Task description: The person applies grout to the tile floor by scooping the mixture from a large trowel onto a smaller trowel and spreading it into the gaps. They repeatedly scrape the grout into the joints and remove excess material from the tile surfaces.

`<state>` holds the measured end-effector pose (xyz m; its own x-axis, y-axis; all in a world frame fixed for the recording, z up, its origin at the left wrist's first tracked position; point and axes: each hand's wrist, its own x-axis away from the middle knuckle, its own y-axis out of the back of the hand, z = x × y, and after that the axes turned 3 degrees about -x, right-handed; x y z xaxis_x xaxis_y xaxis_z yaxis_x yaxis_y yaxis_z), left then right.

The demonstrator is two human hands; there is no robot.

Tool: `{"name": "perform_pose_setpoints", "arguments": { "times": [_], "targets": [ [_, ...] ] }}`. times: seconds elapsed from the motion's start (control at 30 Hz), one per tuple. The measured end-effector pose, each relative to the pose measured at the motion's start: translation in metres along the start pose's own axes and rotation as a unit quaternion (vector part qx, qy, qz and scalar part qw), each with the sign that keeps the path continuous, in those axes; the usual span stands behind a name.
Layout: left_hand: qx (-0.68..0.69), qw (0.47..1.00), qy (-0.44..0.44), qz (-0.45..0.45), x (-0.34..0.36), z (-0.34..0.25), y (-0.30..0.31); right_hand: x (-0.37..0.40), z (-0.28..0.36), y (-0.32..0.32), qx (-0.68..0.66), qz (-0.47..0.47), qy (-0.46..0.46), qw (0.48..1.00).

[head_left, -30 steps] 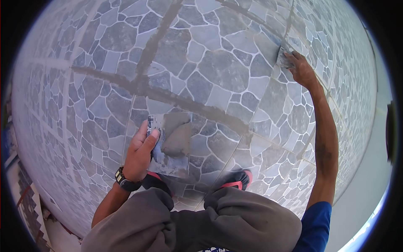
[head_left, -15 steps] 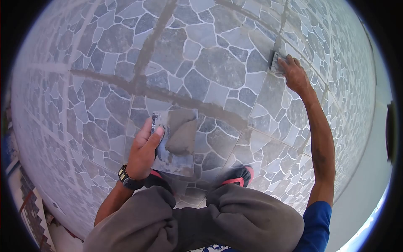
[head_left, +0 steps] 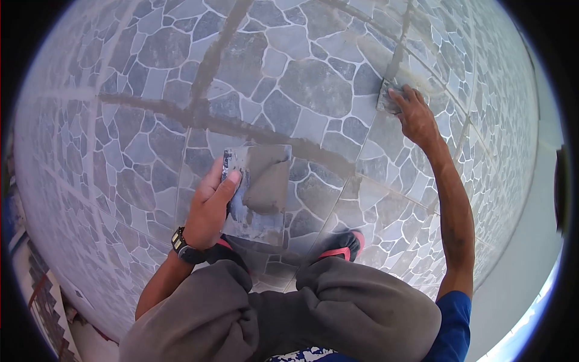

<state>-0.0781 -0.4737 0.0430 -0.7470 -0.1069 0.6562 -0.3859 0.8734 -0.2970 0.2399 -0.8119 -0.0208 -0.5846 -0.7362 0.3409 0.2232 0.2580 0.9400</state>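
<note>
My left hand [head_left: 208,211] is closed around the edge of a flat rectangular trowel [head_left: 253,226], thumb on top. A mound of wet grey grout [head_left: 268,188] lies on its upper face. Toward the upper right, my right hand [head_left: 417,119] grips a small grey grout spreader [head_left: 385,98] against the stone-patterned tile floor [head_left: 316,87]. Its edge meets the lower end of a grout-smeared joint [head_left: 395,63]. The fingers cover part of the spreader.
Broad bands of grey grout [head_left: 259,135] run along several tile joints. My feet in red-strapped sandals [head_left: 341,248] are below the trowel. A pale wall [head_left: 518,235] borders the floor at right, and stair-like edges [head_left: 51,308] show at lower left.
My right hand and the spreader have shifted slightly left and down, off the joint's side. The trowel in my left hand has moved a little up and to the right.
</note>
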Motion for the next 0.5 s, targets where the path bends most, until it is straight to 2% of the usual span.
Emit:
{"name": "perform_pose_setpoints", "arguments": {
  "times": [0.03, 0.17, 0.27, 0.37, 0.47, 0.5],
  "targets": [
    [0.001, 1.000, 0.001, 0.002, -0.001, 0.002, 0.001, 0.004, 0.004, -0.008, 0.003, -0.019, 0.015, 1.000],
    [0.020, 1.000, 0.001, 0.006, 0.001, -0.005, -0.003, 0.017, 0.000, 0.001, 0.065, 0.010, 0.006, 0.998],
    [0.018, 1.000, -0.004, 0.021, -0.003, -0.001, 0.000, 0.022, 0.029, 0.018, -0.020, -0.018, 0.012, 1.000],
    [0.044, 0.999, -0.010, 0.008, -0.002, -0.001, -0.007, 0.033, 0.026, -0.027, -0.025, -0.083, 0.054, 0.995],
    [0.050, 0.998, -0.016, 0.021, 0.000, -0.005, -0.009, 0.038, 0.033, 0.008, 0.063, 0.050, 0.002, 0.997],
    [0.044, 0.999, -0.015, 0.020, 0.000, -0.006, -0.010, 0.043, 0.038, 0.012, 0.030, 0.031, 0.002, 0.999]
  ]
}}
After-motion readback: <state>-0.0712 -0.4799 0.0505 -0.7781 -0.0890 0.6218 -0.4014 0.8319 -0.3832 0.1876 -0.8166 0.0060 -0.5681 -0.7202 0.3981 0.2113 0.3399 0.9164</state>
